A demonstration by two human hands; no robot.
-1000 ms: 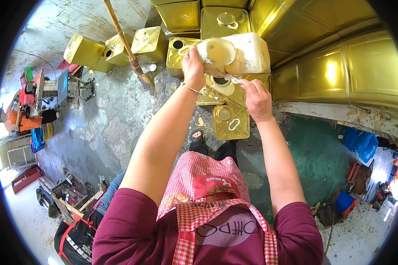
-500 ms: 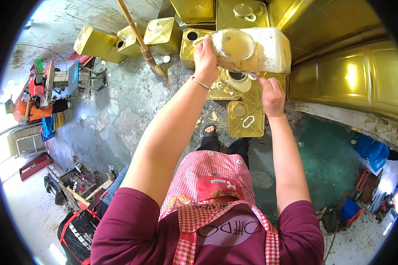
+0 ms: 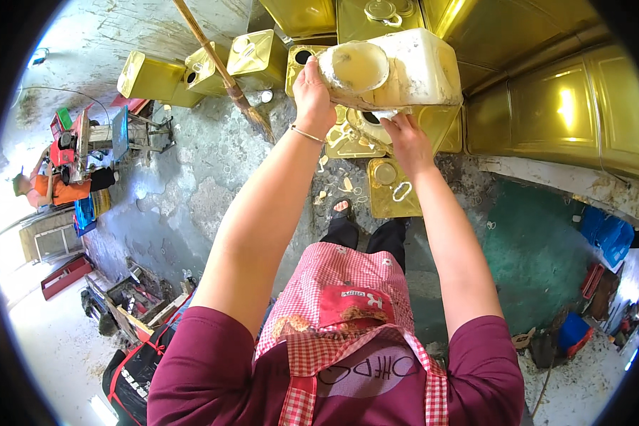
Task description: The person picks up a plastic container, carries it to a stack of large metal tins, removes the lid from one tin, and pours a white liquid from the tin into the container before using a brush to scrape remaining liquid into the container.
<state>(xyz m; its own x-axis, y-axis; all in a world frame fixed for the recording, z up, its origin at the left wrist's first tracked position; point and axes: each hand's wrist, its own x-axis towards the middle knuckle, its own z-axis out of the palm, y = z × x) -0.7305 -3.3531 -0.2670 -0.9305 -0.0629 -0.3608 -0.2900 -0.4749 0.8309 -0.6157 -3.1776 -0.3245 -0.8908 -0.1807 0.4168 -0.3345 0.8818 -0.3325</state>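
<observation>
A dirty white plastic jug (image 3: 424, 67), with a large round opening at its left part, is held tilted on its side above several gold tins. My left hand (image 3: 312, 91) grips the jug's left end. Just under the jug's lower edge, my right hand (image 3: 410, 140) is closed, its fingertips pinching something whitish that I cannot make out. Below the jug, a pale round funnel-like piece (image 3: 368, 133) sits around the dark opening of a gold tin. A smaller-looking gold tin (image 3: 394, 195) with a round cap and white handle stands nearer to me.
More gold tins (image 3: 255, 55) stand at the far left, and large ones (image 3: 561, 106) are stacked along the right. A wooden-handled broom (image 3: 224, 71) leans between them. Another person in orange (image 3: 67, 188) is at the far left. Blue plastic (image 3: 607, 238) lies at the right.
My right hand has moved left along the jug's lower edge. The jug and my left hand have shifted slightly left and away from me.
</observation>
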